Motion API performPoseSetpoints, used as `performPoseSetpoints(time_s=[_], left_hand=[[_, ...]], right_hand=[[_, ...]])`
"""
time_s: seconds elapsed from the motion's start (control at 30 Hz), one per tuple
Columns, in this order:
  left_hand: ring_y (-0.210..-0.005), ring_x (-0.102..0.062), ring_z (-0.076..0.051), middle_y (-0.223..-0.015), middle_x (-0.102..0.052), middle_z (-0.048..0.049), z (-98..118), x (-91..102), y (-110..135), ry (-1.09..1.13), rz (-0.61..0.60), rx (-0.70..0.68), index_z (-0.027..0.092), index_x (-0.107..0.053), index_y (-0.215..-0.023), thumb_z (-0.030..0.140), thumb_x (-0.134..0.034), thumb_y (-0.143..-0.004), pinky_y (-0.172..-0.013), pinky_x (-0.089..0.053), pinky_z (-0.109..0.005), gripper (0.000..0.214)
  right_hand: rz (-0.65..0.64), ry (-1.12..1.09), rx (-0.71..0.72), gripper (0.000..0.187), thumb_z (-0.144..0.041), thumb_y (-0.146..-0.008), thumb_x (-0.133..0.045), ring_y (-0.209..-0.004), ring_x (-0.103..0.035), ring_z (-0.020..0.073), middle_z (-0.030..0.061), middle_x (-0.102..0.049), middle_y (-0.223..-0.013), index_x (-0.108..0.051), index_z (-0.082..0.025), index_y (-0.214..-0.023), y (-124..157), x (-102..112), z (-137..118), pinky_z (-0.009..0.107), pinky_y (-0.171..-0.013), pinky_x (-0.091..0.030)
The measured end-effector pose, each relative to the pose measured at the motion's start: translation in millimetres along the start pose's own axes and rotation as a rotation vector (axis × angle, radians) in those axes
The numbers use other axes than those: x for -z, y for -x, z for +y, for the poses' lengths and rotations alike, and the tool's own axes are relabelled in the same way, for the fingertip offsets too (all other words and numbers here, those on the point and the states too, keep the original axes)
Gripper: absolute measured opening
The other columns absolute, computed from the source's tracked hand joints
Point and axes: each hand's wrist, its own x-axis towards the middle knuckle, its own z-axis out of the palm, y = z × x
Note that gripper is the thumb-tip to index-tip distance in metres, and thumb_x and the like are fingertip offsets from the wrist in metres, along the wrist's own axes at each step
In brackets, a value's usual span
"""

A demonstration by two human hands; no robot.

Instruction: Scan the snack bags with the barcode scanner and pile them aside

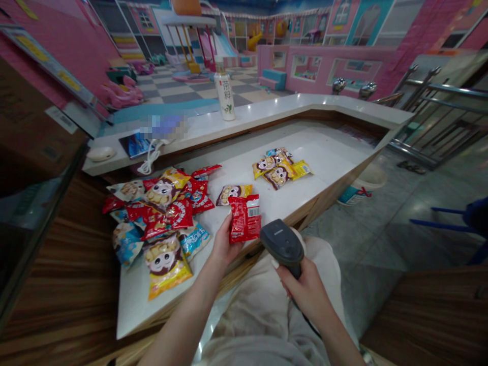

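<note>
My left hand (pixel 224 243) grips a red snack packet (pixel 245 218) by its left edge, barcode side up, just above the white counter (pixel 324 152). My right hand (pixel 305 290) is wrapped round the handle of a dark barcode scanner (pixel 281 243), whose head sits right beside the packet. A big heap of red, yellow and blue snack packets (pixel 163 218) lies to the left. One yellow packet (pixel 233 193) lies alone just beyond the held one. A small group of yellow packets (pixel 280 168) lies farther off to the right.
A tall white drink bottle (pixel 224 94) stands on the raised ledge, with a phone (pixel 135 145), a white cable (pixel 150 160) and a pale oval object (pixel 99 153) to its left. A bucket (pixel 364 185) stands on the floor; metal railings (pixel 438 117) at right.
</note>
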Motion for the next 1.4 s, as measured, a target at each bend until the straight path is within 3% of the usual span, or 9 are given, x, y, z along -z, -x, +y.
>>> performPoseSetpoints(time_s=[0.17,0.33,0.43,0.53,0.67,0.83,1.0,1.2,1.4], left_hand=[[-0.105,-0.072,-0.024,-0.113,-0.076,-0.0082,2,-21.5,-9,-0.141,0.066,-0.196,0.018,-0.069,-0.116,0.042,-0.056,-0.095,-0.099,-0.055,-0.039,0.035],[-0.138,-0.05,-0.024,-0.147,-0.056,-0.0086,19,-63.7,-54,-0.784,-0.156,-0.844,0.024,-0.054,-0.141,0.046,-0.054,-0.097,-0.119,-0.034,-0.04,0.05],[-0.143,-0.042,-0.025,-0.155,-0.046,-0.0132,28,-87.5,-91,-1.201,-0.232,-1.076,0.022,-0.04,-0.152,0.038,-0.052,-0.098,-0.122,-0.027,-0.044,0.057],[-0.148,-0.035,-0.029,-0.157,-0.043,-0.0149,25,-101.0,-122,-1.587,-0.19,-1.095,0.02,-0.032,-0.156,0.03,-0.051,-0.097,-0.124,-0.017,-0.053,0.063],[-0.154,-0.02,-0.033,-0.164,-0.03,-0.0166,9,-103.4,-151,-1.922,-0.212,-0.874,0.014,-0.025,-0.16,0.016,-0.046,-0.093,-0.123,-0.018,-0.054,0.07],[-0.156,-0.013,-0.031,-0.168,-0.019,-0.0152,-4,-110.3,-180,-1.974,-0.239,-0.813,0.012,-0.017,-0.161,0.005,-0.033,-0.09,-0.123,-0.021,-0.051,0.074],[-0.155,-0.016,-0.032,-0.167,-0.021,-0.0151,0,-132.6,-202,-1.975,-0.227,-0.816,0.012,-0.02,-0.161,0.006,-0.037,-0.089,-0.124,-0.02,-0.053,0.075],[-0.153,-0.024,-0.034,-0.166,-0.024,-0.0185,8,-130.5,-171,-1.905,-0.232,-0.9,0.01,-0.027,-0.158,0.018,-0.054,-0.088,-0.123,-0.023,-0.052,0.075],[-0.149,-0.033,-0.028,-0.162,-0.034,-0.0166,32,-59.3,-92,-1.822,-0.184,-1.027,0.017,-0.032,-0.155,0.027,-0.051,-0.092,-0.123,-0.024,-0.053,0.066]], right_hand=[[0.009,-0.042,-0.037,0.015,-0.032,-0.084,-0.062,-0.043,-0.047,0.0111,-0.0063,-0.051,-0.053,-0.059,-0.018,-0.079,-1,5,6,0.02,-0.042,-0.038],[0.044,-0.031,-0.003,0.016,-0.032,-0.083,-0.063,-0.042,-0.045,0.0111,-0.0057,-0.05,-0.051,-0.058,-0.019,-0.074,-3,8,10,0.021,-0.042,-0.037],[0.042,-0.029,0.0,0.017,-0.033,-0.084,-0.062,-0.042,-0.047,0.0117,-0.005,-0.052,-0.052,-0.058,-0.019,-0.075,-4,9,12,0.021,-0.041,-0.038],[0.049,-0.035,-0.021,0.017,-0.034,-0.084,-0.063,-0.042,-0.048,0.0118,-0.0052,-0.052,-0.052,-0.058,-0.019,-0.076,-5,11,12,0.021,-0.041,-0.039],[0.059,-0.041,-0.034,0.017,-0.034,-0.084,-0.063,-0.041,-0.049,0.0114,-0.0063,-0.05,-0.051,-0.058,-0.019,-0.076,-9,13,12,0.021,-0.042,-0.04],[0.042,-0.061,-0.066,0.018,-0.034,-0.083,-0.064,-0.04,-0.05,0.0113,-0.0067,-0.049,-0.052,-0.057,-0.019,-0.076,-13,15,13,0.02,-0.04,-0.04],[0.042,-0.053,-0.072,0.019,-0.034,-0.083,-0.064,-0.041,-0.05,0.0112,-0.0067,-0.049,-0.05,-0.057,-0.019,-0.074,-15,15,12,0.02,-0.041,-0.04],[0.057,-0.05,-0.088,0.02,-0.036,-0.082,-0.065,-0.039,-0.05,0.0115,-0.0061,-0.05,-0.049,-0.058,-0.019,-0.074,-13,15,12,0.021,-0.04,-0.04],[0.048,-0.059,-0.098,0.022,-0.039,-0.082,-0.065,-0.039,-0.051,0.0124,-0.0056,-0.051,-0.049,-0.059,-0.018,-0.077,-8,15,18,0.021,-0.039,-0.04]])
